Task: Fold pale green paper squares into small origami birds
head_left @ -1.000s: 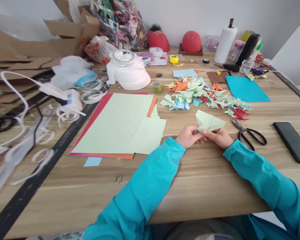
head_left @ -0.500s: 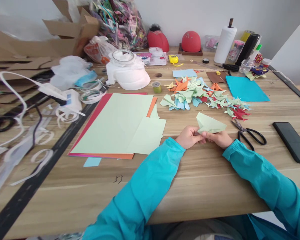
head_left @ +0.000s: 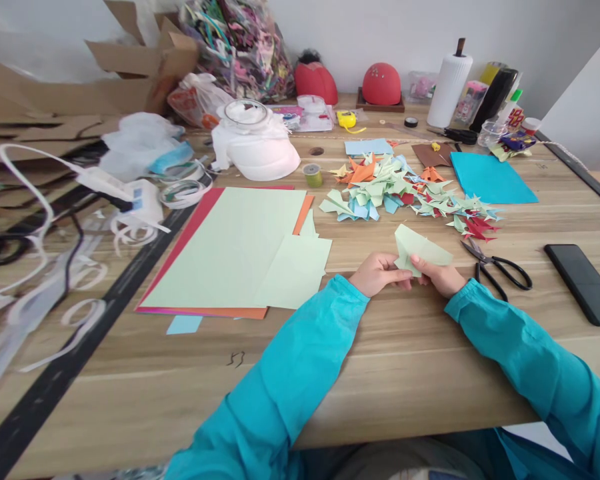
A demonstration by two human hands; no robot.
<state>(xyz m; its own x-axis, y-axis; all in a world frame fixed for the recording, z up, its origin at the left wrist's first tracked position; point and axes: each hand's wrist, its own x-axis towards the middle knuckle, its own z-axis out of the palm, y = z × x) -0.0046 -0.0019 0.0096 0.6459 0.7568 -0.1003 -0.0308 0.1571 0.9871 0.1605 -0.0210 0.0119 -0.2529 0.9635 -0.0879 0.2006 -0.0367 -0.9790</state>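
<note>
Between my two hands is a pale green sheet of paper (head_left: 425,248), partly folded, with a flap standing up at its left. My left hand (head_left: 379,273) pinches its lower left edge. My right hand (head_left: 443,275) grips the lower right part, the thumb lying on the paper's near face. Some fingertips of both hands are hidden behind the paper. Just beyond lies a heap of folded paper cranes (head_left: 380,183) in green, blue, orange and red. Black-handled scissors (head_left: 500,267) rest right of my right hand.
Left of my hands, large coloured paper sheets (head_left: 225,247) lie stacked, a smaller green square (head_left: 300,273) on top. A phone (head_left: 583,283) lies at the right, a blue sheet (head_left: 495,179) behind the scissors. Cables and a power strip (head_left: 143,200) clutter the left side.
My right thumb has moved up onto the near face of the paper. The paper's left flap stands slightly differently, and more of its lower edge shows between my hands.
</note>
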